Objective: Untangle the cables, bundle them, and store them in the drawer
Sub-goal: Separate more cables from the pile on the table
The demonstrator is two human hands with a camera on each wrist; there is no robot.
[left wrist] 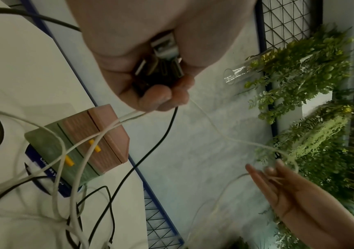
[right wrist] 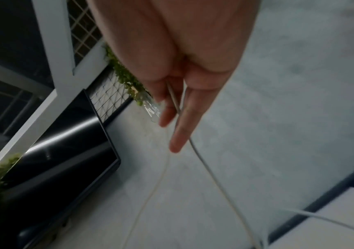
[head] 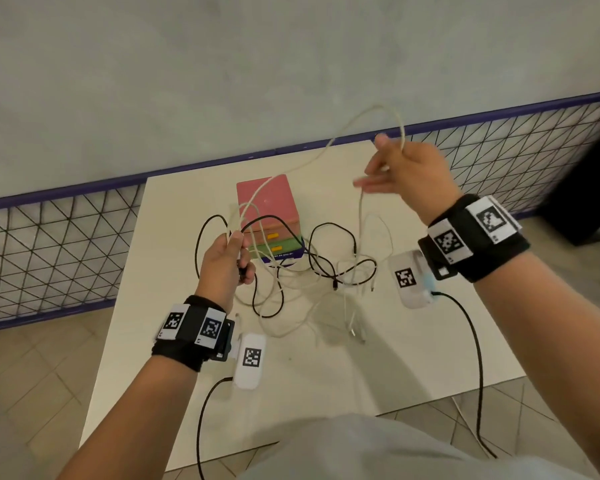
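A tangle of white and black cables point(head: 326, 271) lies on the white table point(head: 413, 358) in front of a small pink and green drawer unit point(head: 267, 202) with yellow handles, its drawers closed. My left hand point(head: 227, 258) is held low over the table to the left of the unit and grips several USB plugs point(left wrist: 161, 57) in its curled fingers point(left wrist: 157, 96). Black and white cables trail down from it. My right hand point(head: 406, 171) is raised at the right and pinches a white cable point(head: 400, 123) that loops above it; the cable point(right wrist: 204, 161) runs between its fingers point(right wrist: 180, 131).
A wire-mesh fence with a purple rail point(head: 84, 188) runs behind the table. Green plants point(left wrist: 312, 118) hang on the mesh at the right, and a dark screen point(right wrist: 65, 160) stands beside them. Black leads from the wrist cameras point(head: 475, 358) cross the table's near edge.
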